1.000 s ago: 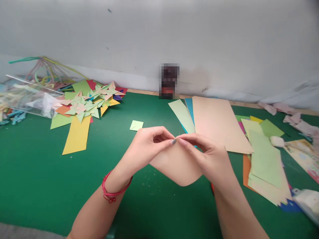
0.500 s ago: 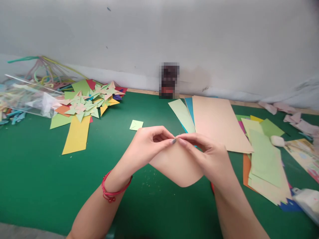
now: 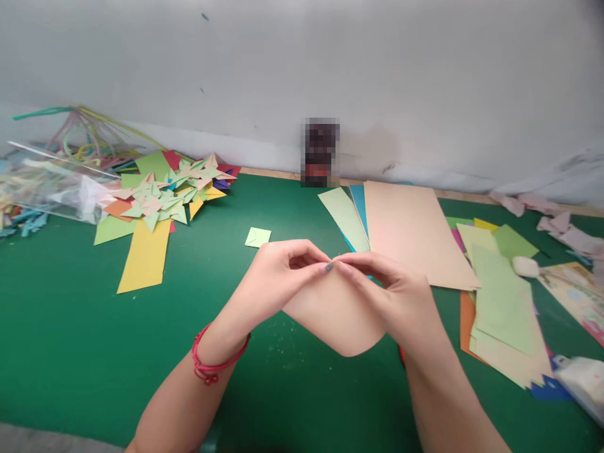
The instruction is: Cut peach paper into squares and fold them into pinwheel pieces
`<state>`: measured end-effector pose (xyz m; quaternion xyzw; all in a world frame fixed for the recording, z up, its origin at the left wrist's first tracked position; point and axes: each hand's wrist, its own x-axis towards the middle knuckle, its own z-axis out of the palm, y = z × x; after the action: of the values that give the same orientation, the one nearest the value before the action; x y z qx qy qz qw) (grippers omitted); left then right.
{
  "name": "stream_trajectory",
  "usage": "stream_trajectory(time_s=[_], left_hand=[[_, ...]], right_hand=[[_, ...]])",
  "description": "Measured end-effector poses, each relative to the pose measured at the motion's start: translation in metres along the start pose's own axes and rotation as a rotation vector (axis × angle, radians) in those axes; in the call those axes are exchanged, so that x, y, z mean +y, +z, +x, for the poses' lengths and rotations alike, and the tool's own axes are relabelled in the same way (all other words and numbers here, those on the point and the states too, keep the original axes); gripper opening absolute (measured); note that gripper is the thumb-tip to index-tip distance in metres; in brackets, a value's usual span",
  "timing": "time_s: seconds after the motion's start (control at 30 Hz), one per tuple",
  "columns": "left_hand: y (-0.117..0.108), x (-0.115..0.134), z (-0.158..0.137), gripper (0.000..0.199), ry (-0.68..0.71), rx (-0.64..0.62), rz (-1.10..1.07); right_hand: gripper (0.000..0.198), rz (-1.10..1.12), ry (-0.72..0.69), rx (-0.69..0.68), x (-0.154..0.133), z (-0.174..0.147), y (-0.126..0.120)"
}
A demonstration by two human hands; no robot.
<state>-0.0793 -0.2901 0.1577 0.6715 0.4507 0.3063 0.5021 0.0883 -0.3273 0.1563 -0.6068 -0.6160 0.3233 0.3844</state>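
A pale peach sheet of paper [image 3: 337, 314] hangs curved between my hands above the green table. My left hand [image 3: 292, 270] pinches its upper edge between thumb and fingers. Right beside it, my right hand [image 3: 384, 286] pinches the same edge, the fingertips of both hands meeting. The hands cover part of the sheet. Just beyond my left hand lies a small light green folded paper square [image 3: 258, 237]. A red object [image 3: 402, 354], mostly hidden, shows beside my right wrist.
Several folded paper stars [image 3: 160, 198] lie at the left on coloured sheets, near a yellow strip [image 3: 145, 258] and a clear plastic bag [image 3: 61, 182]. Large peach sheets [image 3: 415, 236] lie at the back right. Green paper strips [image 3: 503, 302] and a white object [image 3: 525, 267] sit farther right.
Both hands keep their pinch at almost the same spot. The lower edge of the peach sheet hangs very slightly lower.
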Motion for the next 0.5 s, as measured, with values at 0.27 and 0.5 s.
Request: stream_trajectory(time_s=[0.27, 0.5], left_hand=[[0.0000, -0.0024, -0.0001, 0.013, 0.013, 0.007, 0.009], [-0.0001, -0.0019, -0.0001, 0.013, 0.012, 0.005, 0.015]], right_hand=[[0.013, 0.003, 0.009, -0.016, -0.0005, -0.0005, -0.0010], [0.014, 0.002, 0.010, -0.012, 0.0003, 0.0000, -0.0005]])
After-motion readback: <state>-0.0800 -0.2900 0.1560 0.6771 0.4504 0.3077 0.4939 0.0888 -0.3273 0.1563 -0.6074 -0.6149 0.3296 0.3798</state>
